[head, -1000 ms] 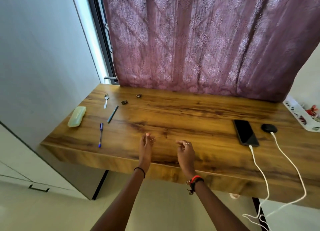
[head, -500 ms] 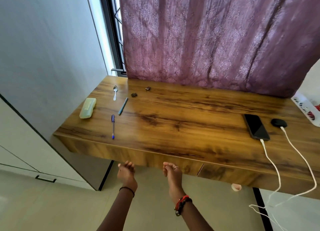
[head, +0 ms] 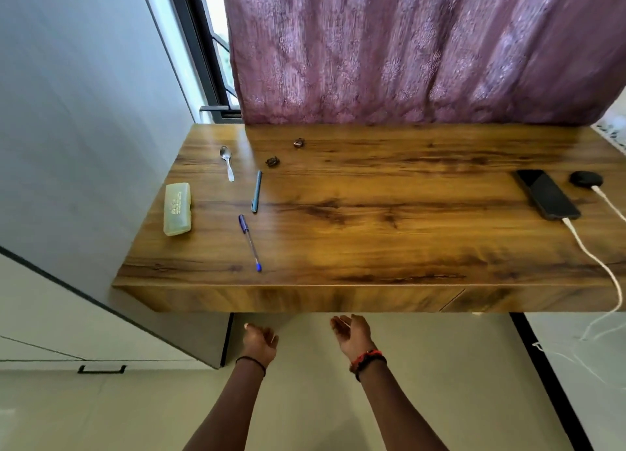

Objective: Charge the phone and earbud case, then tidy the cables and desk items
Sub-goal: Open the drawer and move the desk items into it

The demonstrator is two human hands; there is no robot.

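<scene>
Both hands have been drawn back since a second ago: then they were held over the bench (head: 372,240) top, and now they are seen below its front edge, over the floor (head: 305,400). The left hand (head: 259,342) is held with its fingers loosely curled and nothing in it. The right hand (head: 352,337) is turned palm inward with relaxed fingers, and nothing is held in it either. Neither hand is touching the bench.

At 3 o'clock on the bench the phone (head: 547,193) is laid flat, screen dark. A white cable (head: 589,252) is plugged into its near end and is led toward 5 o'clock, over the front edge and down to the floor. The earbud case (head: 586,179) is set just beside the phone, at its 2 o'clock, apart from it. A second white cable (head: 609,203) is attached to the case and is cut off by the right edge of the view.

At 9 o'clock the other items are spread out, none touching. A pale green case (head: 177,208) is placed nearest the left edge. A blue pen (head: 250,242) is laid toward 7 o'clock, with a teal pen (head: 256,191) beyond it and a spoon (head: 227,162) at 10 o'clock. Two small dark objects (head: 272,161) are seen at 11 o'clock; what they are cannot be told. A purple curtain (head: 406,44) is hung behind the bench at 12 o'clock.
</scene>
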